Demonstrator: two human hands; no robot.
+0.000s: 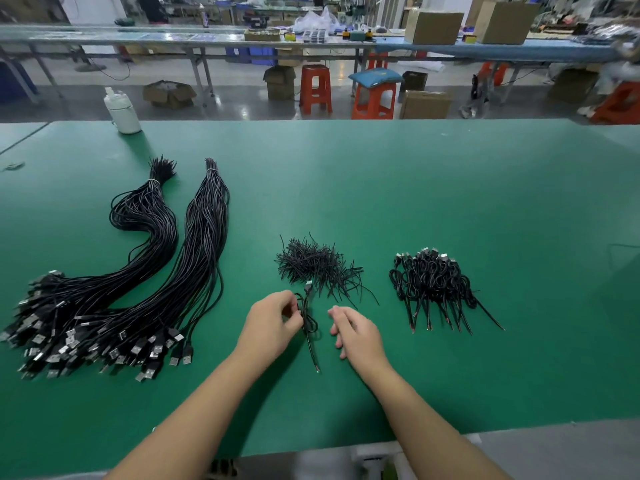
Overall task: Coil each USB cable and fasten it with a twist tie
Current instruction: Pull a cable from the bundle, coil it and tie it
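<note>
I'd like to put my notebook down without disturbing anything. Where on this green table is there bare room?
The green table mat is bare across its far right, beyond the pile of coiled black cables, and along the near edge under the forearms. The left is crowded with two long black USB cable bundles; the centre holds the black twist-tie heap and both hands.

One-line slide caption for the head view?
Left hand pinches a coiled USB cable on the green table; right hand open beside it, near the twist ties.
</note>
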